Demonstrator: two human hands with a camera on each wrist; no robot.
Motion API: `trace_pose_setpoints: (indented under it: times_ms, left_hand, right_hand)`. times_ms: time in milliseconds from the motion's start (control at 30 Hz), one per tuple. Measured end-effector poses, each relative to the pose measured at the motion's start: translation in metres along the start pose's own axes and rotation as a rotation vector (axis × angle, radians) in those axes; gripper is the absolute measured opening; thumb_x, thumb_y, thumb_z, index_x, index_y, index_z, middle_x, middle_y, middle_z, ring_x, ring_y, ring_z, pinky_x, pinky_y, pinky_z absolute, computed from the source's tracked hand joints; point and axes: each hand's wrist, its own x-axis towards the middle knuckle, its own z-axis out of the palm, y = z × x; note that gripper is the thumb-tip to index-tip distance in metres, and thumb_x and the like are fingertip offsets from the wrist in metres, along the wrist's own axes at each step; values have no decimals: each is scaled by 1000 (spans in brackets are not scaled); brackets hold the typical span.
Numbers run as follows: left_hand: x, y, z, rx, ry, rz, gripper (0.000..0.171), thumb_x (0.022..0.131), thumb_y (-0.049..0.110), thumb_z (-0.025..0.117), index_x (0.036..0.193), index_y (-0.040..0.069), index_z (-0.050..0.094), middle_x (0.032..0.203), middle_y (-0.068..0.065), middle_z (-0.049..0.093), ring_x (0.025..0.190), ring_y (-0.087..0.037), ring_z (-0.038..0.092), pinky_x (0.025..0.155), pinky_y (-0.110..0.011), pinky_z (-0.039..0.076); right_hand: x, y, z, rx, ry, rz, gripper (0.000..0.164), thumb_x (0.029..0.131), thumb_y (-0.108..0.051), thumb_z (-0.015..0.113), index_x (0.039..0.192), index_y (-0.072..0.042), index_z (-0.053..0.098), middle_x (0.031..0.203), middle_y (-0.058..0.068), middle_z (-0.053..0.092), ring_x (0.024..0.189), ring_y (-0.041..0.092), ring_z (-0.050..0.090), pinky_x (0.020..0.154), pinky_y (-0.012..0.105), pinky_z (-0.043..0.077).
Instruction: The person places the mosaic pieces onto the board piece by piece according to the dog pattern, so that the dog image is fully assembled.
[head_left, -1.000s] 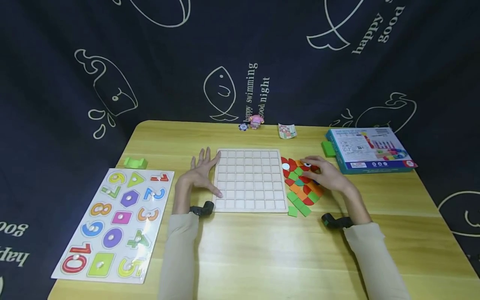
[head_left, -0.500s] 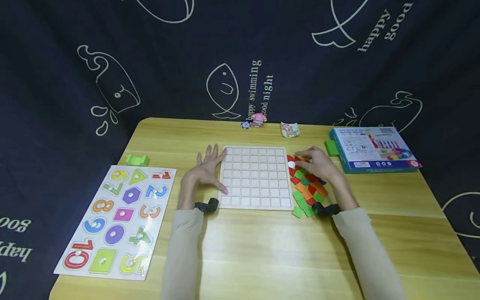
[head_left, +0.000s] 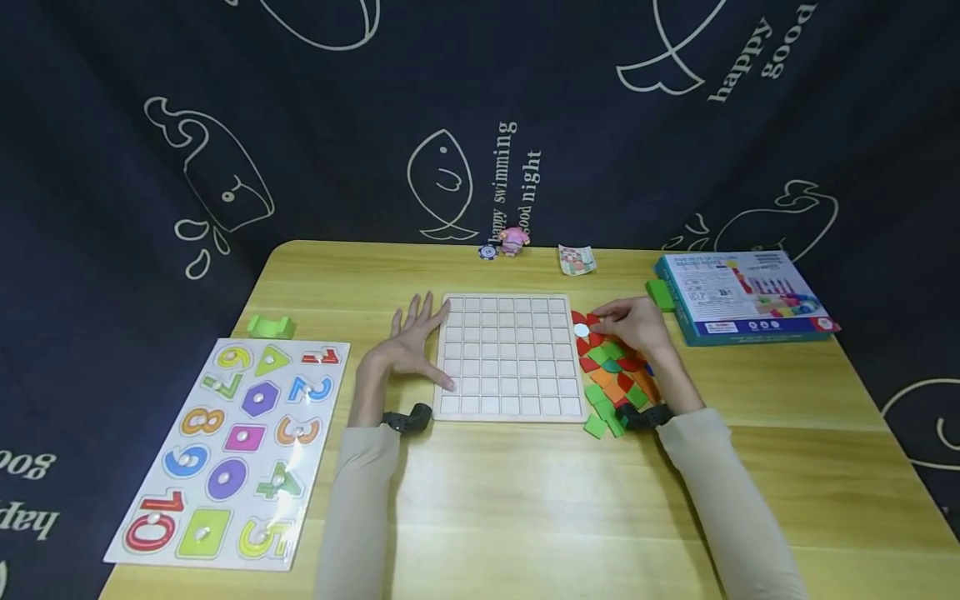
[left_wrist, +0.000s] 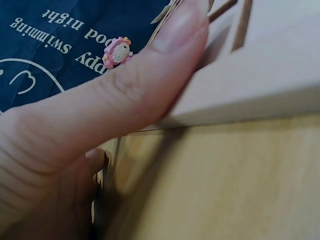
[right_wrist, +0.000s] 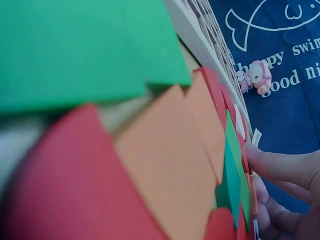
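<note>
The left hand (head_left: 405, 350), spread wide, touches a many-celled tray (head_left: 510, 367). The half-closed right hand (head_left: 636, 323) meets red tiles (head_left: 578, 317); its grip is unclear.

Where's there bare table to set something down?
Free: in front of the grid board, between the left sleeve and right sleeve; also right of that sleeve, nearer than the box. Crowded: the board's right side, with colored tiles and the right hand; far left, with the number puzzle.
</note>
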Motion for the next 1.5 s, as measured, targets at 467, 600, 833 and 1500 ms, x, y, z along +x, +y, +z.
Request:
trace_pose_setpoints:
  times_ms: [467,600,833,1500]
  left_hand:
    - [-1,-4,-1,-19,13,1,143,49,60,88,156,23,0,161,-11,-20,148,-32,-23,119,-58,-17]
    - [-2,-4,-1,-22,17,1,143,49,59,89,156,23,1,162,-11,-19,148,-31,-23,119,-57,-16]
    - [-2,-2,-1,-23,16,8,142,50,58,89,156,23,1,162,-11,-20,149,-31,-23,120,-56,-16]
    - [-4,-2,2,-23,6,10,143,49,61,88,156,22,0,162,-11,-20,148,-31,-24,119,-55,-17]
  right_hand:
    - [11,-2,0,-44,-60,21,30,81,-26,78,104,-7,73,56,-2,40,53,17,38,47,26,29]
    - [12,-9,-1,-26,-89,68,32,83,-28,76,106,-7,72,51,-3,39,45,17,38,41,26,28]
    - [14,-42,16,49,-99,17,30,79,-32,80,101,-12,76,49,-5,28,42,15,26,40,27,20]
    - [38,-100,87,172,-150,96,27,73,-17,84,96,-6,76,116,9,70,94,16,56,83,27,44]
